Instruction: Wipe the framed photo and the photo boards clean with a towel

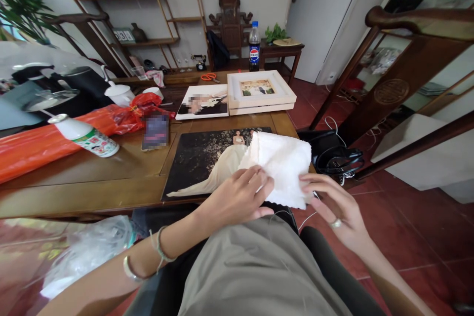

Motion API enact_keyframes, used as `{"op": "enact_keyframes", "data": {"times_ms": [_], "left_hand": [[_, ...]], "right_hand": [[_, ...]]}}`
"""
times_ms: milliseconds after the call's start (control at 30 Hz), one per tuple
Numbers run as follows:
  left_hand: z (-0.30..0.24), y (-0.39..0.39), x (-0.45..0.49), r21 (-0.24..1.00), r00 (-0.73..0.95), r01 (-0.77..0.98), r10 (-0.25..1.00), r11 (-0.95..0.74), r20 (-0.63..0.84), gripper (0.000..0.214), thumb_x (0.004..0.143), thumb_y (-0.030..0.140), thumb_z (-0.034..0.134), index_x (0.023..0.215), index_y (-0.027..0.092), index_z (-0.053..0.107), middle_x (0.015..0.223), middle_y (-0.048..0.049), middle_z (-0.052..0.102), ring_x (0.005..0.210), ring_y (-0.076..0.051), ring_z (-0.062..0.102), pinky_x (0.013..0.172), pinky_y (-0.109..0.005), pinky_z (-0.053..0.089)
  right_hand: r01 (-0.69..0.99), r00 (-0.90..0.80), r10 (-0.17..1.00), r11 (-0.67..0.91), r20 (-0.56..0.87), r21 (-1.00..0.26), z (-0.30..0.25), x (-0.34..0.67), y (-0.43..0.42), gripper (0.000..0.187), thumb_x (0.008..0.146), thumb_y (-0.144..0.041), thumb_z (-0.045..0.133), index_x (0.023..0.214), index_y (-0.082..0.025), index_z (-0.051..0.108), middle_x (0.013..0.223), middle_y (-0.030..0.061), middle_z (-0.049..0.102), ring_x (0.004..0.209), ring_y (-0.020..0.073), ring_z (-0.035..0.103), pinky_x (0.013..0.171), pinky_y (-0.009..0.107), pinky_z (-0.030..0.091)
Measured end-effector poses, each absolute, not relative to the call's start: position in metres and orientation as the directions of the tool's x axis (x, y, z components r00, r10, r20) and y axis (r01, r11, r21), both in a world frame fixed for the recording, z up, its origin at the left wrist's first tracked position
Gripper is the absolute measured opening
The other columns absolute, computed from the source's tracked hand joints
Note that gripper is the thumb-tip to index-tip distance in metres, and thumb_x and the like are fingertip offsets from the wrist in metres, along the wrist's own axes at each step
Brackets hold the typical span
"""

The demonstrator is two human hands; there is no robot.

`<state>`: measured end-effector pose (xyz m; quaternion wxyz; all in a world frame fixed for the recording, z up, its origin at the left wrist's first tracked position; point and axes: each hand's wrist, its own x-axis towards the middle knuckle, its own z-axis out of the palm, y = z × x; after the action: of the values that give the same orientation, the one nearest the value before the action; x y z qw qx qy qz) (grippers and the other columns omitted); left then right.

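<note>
A folded white paper towel is held up between both hands over the near edge of a dark photo print of a figure in a long white dress. My left hand pinches the towel's lower left part. At the towel's lower right edge my right hand, with a ring on one finger, grips it with thumb and fingers. The print lies flat on the wooden table in front of my lap.
A second photo print and a white framed picture lie further back. Left are a white bottle on its side, orange plastic wrap, a phone. Orange scissors and a cola bottle stand behind. Black headphones lie right.
</note>
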<state>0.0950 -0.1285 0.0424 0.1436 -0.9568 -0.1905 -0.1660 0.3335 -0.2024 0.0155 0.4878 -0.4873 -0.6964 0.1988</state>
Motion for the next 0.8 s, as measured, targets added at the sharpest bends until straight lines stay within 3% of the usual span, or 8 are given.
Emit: {"op": "enact_keyframes", "data": {"times_ms": [67, 133, 233, 400, 500, 600, 667, 800], "left_hand": [[0.044, -0.131, 0.099, -0.198, 0.857, 0.473, 0.396, -0.858, 0.33, 0.062, 0.084, 0.055, 0.054, 0.13, 0.015, 0.043, 0.116, -0.0151, 0.058, 0.11, -0.028, 0.056, 0.081, -0.036, 0.052], [0.047, -0.131, 0.104, -0.226, 0.844, 0.504, 0.42, -0.834, 0.333, 0.052, 0.088, 0.044, 0.053, 0.131, 0.016, 0.044, 0.124, -0.0141, 0.055, 0.112, -0.026, 0.054, 0.084, -0.035, 0.051], [0.05, -0.128, 0.109, -0.314, 0.874, 0.438, 0.316, -0.842, 0.37, 0.035, 0.093, 0.025, 0.048, 0.126, 0.014, 0.05, 0.136, -0.0121, 0.049, 0.125, -0.025, 0.045, 0.098, -0.036, 0.044], [0.046, -0.125, 0.114, -0.412, 0.904, 0.299, 0.118, -0.86, 0.41, 0.035, 0.094, 0.015, 0.04, 0.129, 0.012, 0.049, 0.134, -0.0108, 0.052, 0.128, -0.021, 0.044, 0.102, -0.035, 0.042], [0.041, -0.123, 0.116, -0.416, 0.897, 0.283, 0.084, -0.864, 0.434, 0.029, 0.093, 0.013, 0.041, 0.118, 0.008, 0.055, 0.118, -0.0124, 0.062, 0.119, -0.022, 0.053, 0.098, -0.034, 0.047], [0.036, -0.123, 0.117, -0.381, 0.882, 0.29, 0.09, -0.878, 0.463, 0.021, 0.092, 0.01, 0.043, 0.105, 0.008, 0.059, 0.1, -0.0106, 0.066, 0.11, -0.022, 0.058, 0.094, -0.032, 0.05], [0.033, -0.124, 0.116, -0.359, 0.871, 0.32, 0.123, -0.877, 0.476, 0.017, 0.091, 0.009, 0.043, 0.098, 0.008, 0.059, 0.095, -0.0102, 0.064, 0.111, -0.023, 0.058, 0.093, -0.031, 0.051], [0.028, -0.128, 0.115, -0.34, 0.845, 0.404, 0.204, -0.849, 0.494, 0.015, 0.09, 0.006, 0.041, 0.09, 0.008, 0.056, 0.092, -0.0121, 0.061, 0.113, -0.026, 0.057, 0.093, -0.032, 0.051]], "right_hand": [[0.278, 0.184, 0.914, 0.305, 0.363, -0.911, 0.015, 0.331, -0.201, 0.015, 0.086, -0.027, 0.057, 0.1, -0.024, 0.06, 0.102, 0.0069, 0.061, 0.086, 0.0203, 0.061, 0.069, 0.035, 0.053], [0.021, 0.263, 0.958, 0.115, 0.117, -0.993, 0.017, 0.331, -0.195, 0.02, 0.084, -0.035, 0.059, 0.099, -0.023, 0.058, 0.088, 0.0045, 0.061, 0.063, 0.0154, 0.058, 0.049, 0.029, 0.049], [-0.224, 0.074, 0.981, -0.159, -0.179, -0.962, 0.024, 0.335, -0.181, 0.027, 0.08, -0.045, 0.061, 0.084, -0.018, 0.058, 0.065, 0.0005, 0.057, 0.042, 0.0092, 0.042, 0.032, 0.021, 0.029], [-0.257, -0.106, 0.918, -0.397, -0.383, -0.881, 0.034, 0.345, -0.154, 0.044, 0.07, -0.05, 0.07, 0.052, -0.017, 0.046, 0.039, -0.0058, 0.04, 0.03, 0.0023, 0.022, 0.03, 0.018, 0.008], [-0.21, -0.122, 0.9, -0.435, -0.418, -0.876, 0.04, 0.35, -0.141, 0.042, 0.067, -0.046, 0.074, 0.051, -0.018, 0.047, 0.035, -0.0094, 0.031, 0.028, 0.0009, 0.014, 0.029, 0.019, 0.007], [-0.139, -0.051, 0.944, -0.331, -0.327, -0.933, 0.049, 0.349, -0.132, 0.023, 0.062, -0.029, 0.08, 0.068, -0.017, 0.061, 0.045, -0.0068, 0.047, 0.036, 0.005, 0.037, 0.034, 0.019, 0.03], [-0.086, -0.057, 0.965, -0.26, -0.256, -0.962, 0.054, 0.347, -0.127, 0.025, 0.061, -0.025, 0.08, 0.08, -0.016, 0.066, 0.064, -0.0003, 0.063, 0.058, 0.0131, 0.058, 0.056, 0.025, 0.048], [-0.062, -0.072, 0.982, -0.181, -0.176, -0.982, 0.059, 0.34, -0.121, 0.036, 0.068, -0.026, 0.076, 0.102, -0.019, 0.067, 0.099, 0.0049, 0.07, 0.094, 0.023, 0.063, 0.088, 0.037, 0.047]]}}
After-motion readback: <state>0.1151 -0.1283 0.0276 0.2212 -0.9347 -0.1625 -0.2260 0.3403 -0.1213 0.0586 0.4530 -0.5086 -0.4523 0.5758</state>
